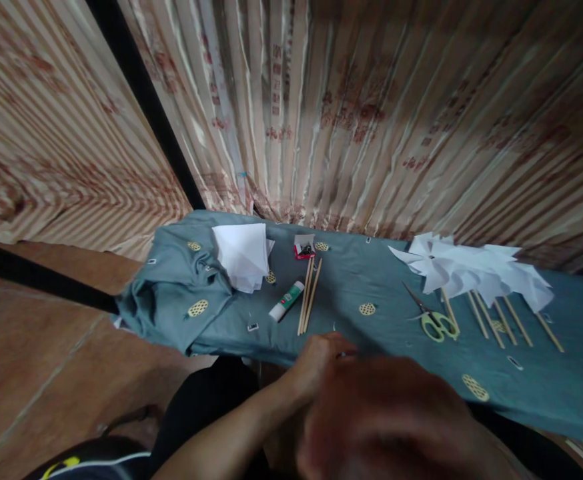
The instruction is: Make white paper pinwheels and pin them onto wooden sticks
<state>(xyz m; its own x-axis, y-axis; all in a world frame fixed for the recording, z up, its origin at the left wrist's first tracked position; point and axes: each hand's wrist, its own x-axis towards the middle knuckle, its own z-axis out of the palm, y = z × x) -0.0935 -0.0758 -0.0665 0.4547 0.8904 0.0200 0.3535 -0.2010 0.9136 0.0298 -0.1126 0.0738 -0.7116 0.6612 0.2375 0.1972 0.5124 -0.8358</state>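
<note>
My left hand [323, 357] is over the front edge of the cloth-covered bench, its fingers curled and partly hidden behind the other hand. Whatever the fingers hold, if anything, does not show. Large and blurred, my right hand [386, 413] is close to the camera, and its fingers cannot be made out. Just beyond the left hand lie several thin wooden sticks [310, 300] and a green-and-white glue stick [286, 301]. A small open red box [304, 247] with dark pieces inside sits behind them. White paper sheets [243, 253] are stacked to the left.
To the right, several white paper pinwheels [476, 267] on wooden sticks lie in an overlapping row. Green-handled scissors [434, 323] rest beside them, blades apart. The bench's teal cloth [371, 280] is bunched at the left end. A patterned curtain [321, 133] hangs behind, with dark poles [146, 100] at left.
</note>
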